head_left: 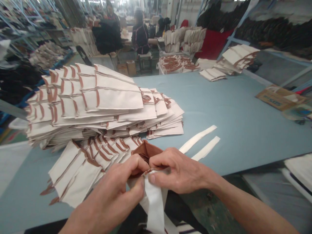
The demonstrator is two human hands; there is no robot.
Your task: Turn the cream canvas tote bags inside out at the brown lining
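Note:
Both hands meet at the near edge of the table, low in the middle of the head view. My left hand (126, 182) pinches the upper edge of a sewn fabric piece, brown inside and cream outside. On the same edge, my right hand (170, 169) has thumb and fingers closed. A white fabric strip (155, 208) hangs down from under the right thumb, against the piece. The brown lining (146, 148) stands up behind the fingers. Close to my left hand lies a fanned row of cream pieces with brown edging (84, 177). Two loose cream strips (198, 138) rest beyond my right hand.
A tall stack of cream pieces (109, 94) covers the left of the blue-grey table (234, 120). More folded pieces (240, 55) and a cardboard box (275, 97) sit along its far and right sides. Two people are in the background, among piles of fabric.

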